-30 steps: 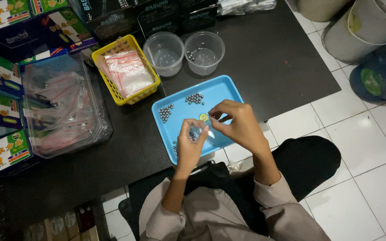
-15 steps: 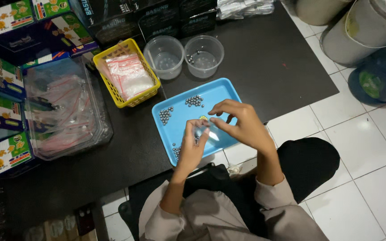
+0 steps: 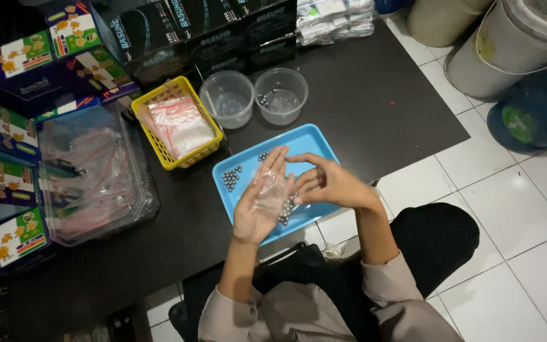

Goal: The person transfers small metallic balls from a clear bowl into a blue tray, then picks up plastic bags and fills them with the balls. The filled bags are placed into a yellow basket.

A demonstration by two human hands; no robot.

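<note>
Tray (image 3: 311, 140) on mat (image 3: 381, 101), two tubs (image 3: 254, 98) behind, basket (image 3: 159, 145) left, hands (image 3: 292, 190) above tray.
</note>
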